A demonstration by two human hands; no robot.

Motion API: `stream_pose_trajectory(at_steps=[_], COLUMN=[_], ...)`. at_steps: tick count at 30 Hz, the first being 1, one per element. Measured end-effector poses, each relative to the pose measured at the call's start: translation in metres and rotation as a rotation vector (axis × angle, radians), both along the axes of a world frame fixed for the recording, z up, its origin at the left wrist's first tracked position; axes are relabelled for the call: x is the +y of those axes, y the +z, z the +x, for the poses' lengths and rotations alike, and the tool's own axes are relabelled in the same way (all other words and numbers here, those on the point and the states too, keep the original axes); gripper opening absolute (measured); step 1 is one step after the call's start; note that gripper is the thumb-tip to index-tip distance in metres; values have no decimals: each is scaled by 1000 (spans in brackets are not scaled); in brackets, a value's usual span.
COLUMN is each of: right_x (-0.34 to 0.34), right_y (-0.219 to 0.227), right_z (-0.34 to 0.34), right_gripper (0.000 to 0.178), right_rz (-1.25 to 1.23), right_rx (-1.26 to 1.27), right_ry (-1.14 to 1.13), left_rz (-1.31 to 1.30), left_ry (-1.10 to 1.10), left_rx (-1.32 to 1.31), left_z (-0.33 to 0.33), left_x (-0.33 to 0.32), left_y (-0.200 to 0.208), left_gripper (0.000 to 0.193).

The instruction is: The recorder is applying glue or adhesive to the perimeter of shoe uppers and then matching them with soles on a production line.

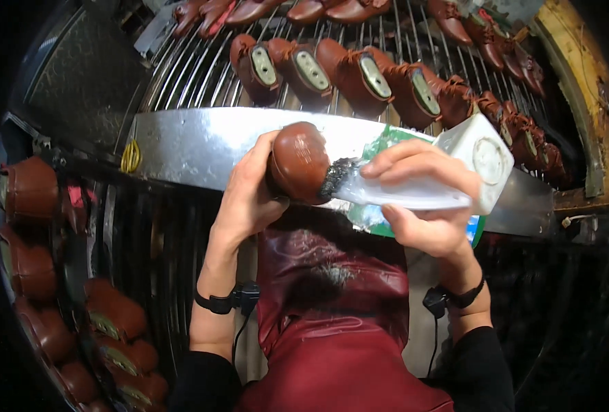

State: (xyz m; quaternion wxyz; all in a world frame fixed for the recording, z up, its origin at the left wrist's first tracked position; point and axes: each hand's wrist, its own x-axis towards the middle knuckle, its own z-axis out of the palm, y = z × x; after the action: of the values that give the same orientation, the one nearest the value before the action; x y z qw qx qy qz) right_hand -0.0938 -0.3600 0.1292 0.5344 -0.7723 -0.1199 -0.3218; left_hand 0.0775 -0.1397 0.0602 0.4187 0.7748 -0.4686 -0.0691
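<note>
My left hand [249, 185] is wrapped round a brown leather shoe [299, 161], whose rounded, shiny end faces up. In my right hand [431, 196] is a brush [414, 198] with a pale, translucent handle, gripped between thumb and fingers. Its dark, clumped bristles [338, 178] touch the right side of the shoe. Behind my right hand a white plastic container [486, 161] stands tilted, and its full shape is partly hidden by the hand. A green and white sheet or package [380, 144] lies under the brush on the metal ledge.
A metal ledge [181, 141] runs across in front of me. Beyond it, several brown shoes on lasts [359, 75] rest on a rack of metal rods [188, 75]. More brown shoes [30, 268] stand at the left. A yellow coil [131, 156] hangs by the ledge's left end. I wear a dark red apron [332, 350].
</note>
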Motion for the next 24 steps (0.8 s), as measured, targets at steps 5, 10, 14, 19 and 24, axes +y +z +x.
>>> stream_pose_trajectory(at_steps=[5, 10, 14, 19, 24], right_x=[-5, 27, 29, 29, 20], right_y=[-100, -104, -124, -122, -83], right_z=[-20, -98, -108, -102, -105], right_gripper=[20, 14, 19, 22, 29], right_rz=[75, 583, 599, 894, 1277], right_rx=[225, 191, 224, 264, 220], right_ry=[-307, -802, -968, -930, -544], left_rz=[-306, -483, -344, -409, -421], left_ry=[-1, 121, 192, 179, 78], left_rx=[712, 733, 883, 1016, 1128], left_z=[31, -9, -56, -104, -111], left_x=[3, 16, 44, 59, 69], left_y=[-47, -34, -70, -91, -76], left_gripper=[97, 81, 83, 77, 72])
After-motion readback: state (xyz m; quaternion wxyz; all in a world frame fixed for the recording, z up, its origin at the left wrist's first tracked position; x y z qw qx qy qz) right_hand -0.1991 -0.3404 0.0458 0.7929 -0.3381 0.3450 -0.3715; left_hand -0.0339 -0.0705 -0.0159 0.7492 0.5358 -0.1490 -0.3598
